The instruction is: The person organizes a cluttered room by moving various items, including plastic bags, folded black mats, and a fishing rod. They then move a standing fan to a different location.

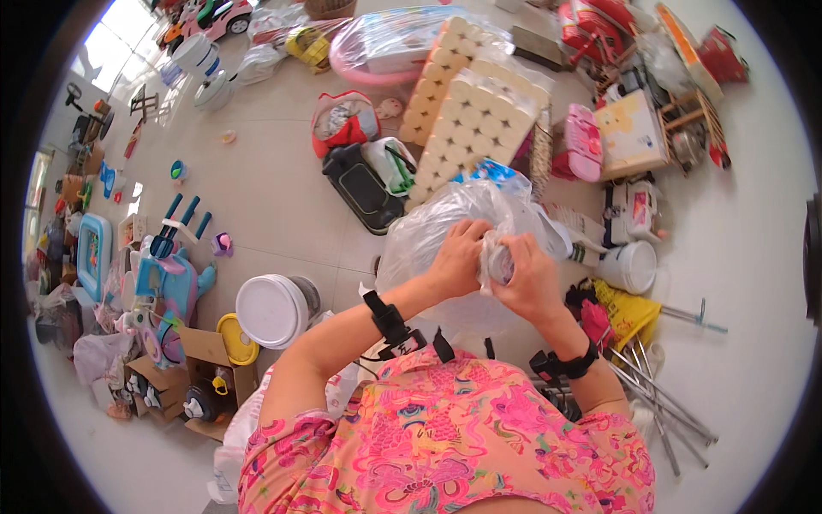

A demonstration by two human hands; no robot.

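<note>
A large clear plastic bag (417, 238) bulges in front of me, below both hands. My left hand (457, 258) grips a bunched, crumpled piece of thin plastic (492, 252) from its left side. From the right, my right hand (528, 277) curls its fingers around the same bunch, so the two hands nearly meet. Whether this bunch is the neck of the large bag or a separate wrapped item, I cannot tell. Just beyond the bag lies a blue printed plastic package (494, 172), partly covered by it.
Wrapped packs of toilet paper rolls (478, 115) lean beyond the bag, near a black plastic case (363, 186). A white lidded bucket (273, 311) stands at left, by an open cardboard box (209, 385). Metal poles (668, 411) and another white bucket (632, 266) lie at right.
</note>
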